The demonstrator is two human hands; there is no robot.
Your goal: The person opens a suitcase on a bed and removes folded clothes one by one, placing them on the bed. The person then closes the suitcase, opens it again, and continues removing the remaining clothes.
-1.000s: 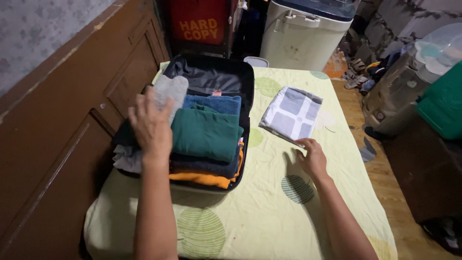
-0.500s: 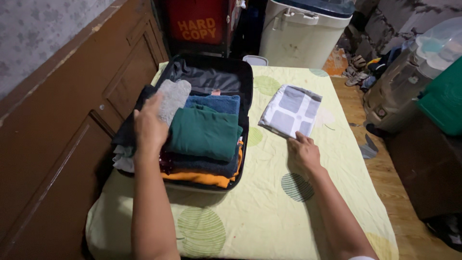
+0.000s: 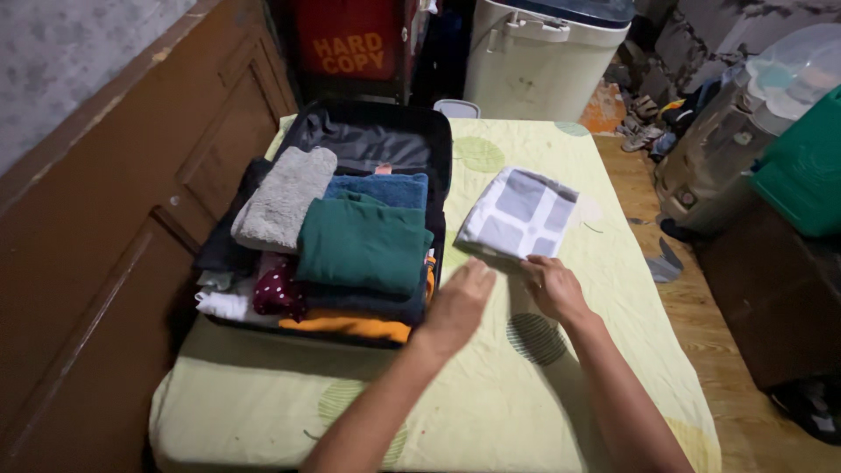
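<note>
An open black suitcase (image 3: 368, 140) lies on the left of the table, packed with folded clothes: a grey towel (image 3: 282, 197), a blue towel (image 3: 381, 189), a green garment (image 3: 363, 243), a maroon dotted piece (image 3: 279, 293) and an orange layer (image 3: 350, 326). A folded grey-and-white checked cloth (image 3: 517, 215) lies to its right. My left hand (image 3: 460, 302) hovers over the table just in front of that cloth, fingers apart, holding nothing. My right hand (image 3: 552, 285) rests at the cloth's near edge, fingers spread; I cannot tell whether it touches the cloth.
The table wears a pale yellow-green sheet (image 3: 491, 403) with green circles. A brown wooden door (image 3: 114, 201) stands at the left. Behind the table are a red box (image 3: 350, 39) and a cream bin (image 3: 539, 57). A green container (image 3: 802, 171) and clutter sit at the right.
My left hand has left the clothes in the suitcase and swung right to the checked cloth. The grey towel now lies uncovered. My right hand stayed near the cloth's edge.
</note>
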